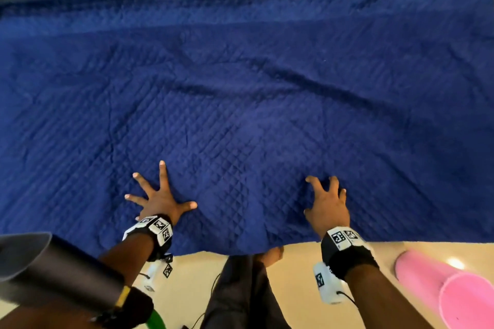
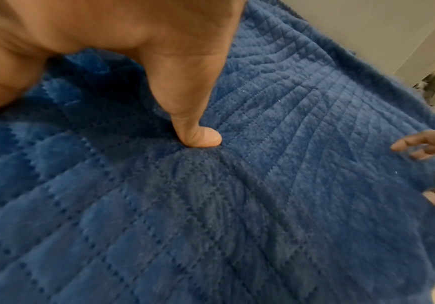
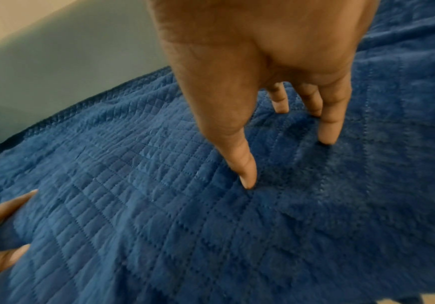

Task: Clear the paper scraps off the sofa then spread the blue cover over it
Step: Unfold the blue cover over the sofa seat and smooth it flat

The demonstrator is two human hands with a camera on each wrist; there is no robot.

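I have the blue quilted cover [image 1: 240,83] lying across the sofa, its near edge hanging over the front. No paper scraps show, so I judge I'm in the spreading step, smoothing. My left hand [image 1: 160,197] is splayed flat on the cover near the front edge, holding nothing. My right hand [image 1: 327,204] presses with bent fingertips [image 3: 247,176], gripping nothing. Next I'd sweep both outward to flatten the ridges in the middle.

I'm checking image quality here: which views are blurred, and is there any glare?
Head view: soft, the blue cover edges bowed by the wide lens, glare spot on the floor. Left wrist view: the right hand is smeared. Right wrist view: quilting blurs near the bottom.
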